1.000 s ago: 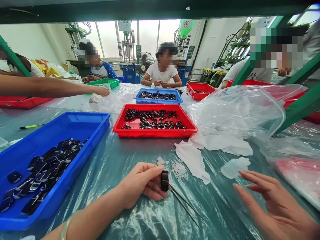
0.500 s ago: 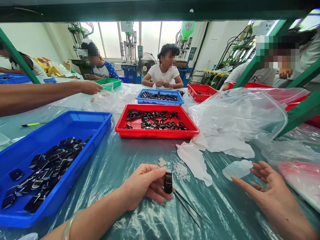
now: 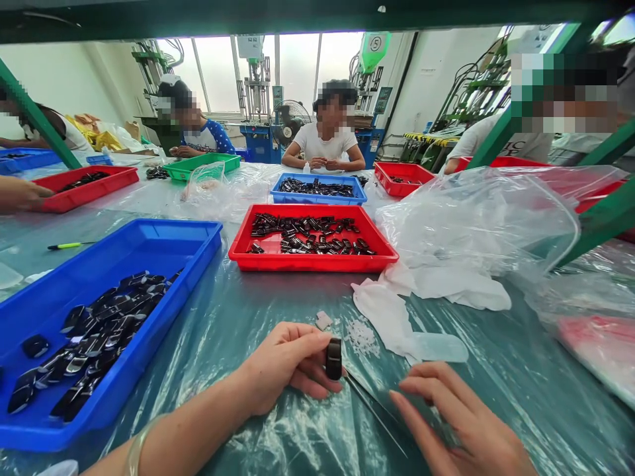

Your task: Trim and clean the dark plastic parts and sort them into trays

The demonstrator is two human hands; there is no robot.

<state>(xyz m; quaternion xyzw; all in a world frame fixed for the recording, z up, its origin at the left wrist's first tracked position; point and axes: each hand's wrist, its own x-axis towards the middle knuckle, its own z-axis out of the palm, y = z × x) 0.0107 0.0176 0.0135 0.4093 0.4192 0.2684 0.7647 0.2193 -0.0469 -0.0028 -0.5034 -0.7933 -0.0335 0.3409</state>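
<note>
Two grips — left hand (image 3: 282, 370) pinches black part (image 3: 333, 359) | right hand (image 3: 461, 426) slack, at tweezers (image 3: 370, 403) | sign (image 3: 376, 45): 5

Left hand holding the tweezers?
No, the left hand pinches a small black plastic part; the thin metal tweezers lie on the green table.

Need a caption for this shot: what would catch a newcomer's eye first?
The red tray of small black parts at table centre and the big blue tray of them at left stand out. Up front, the left hand pinches one black part while the right hand hovers by the tweezers.
</note>
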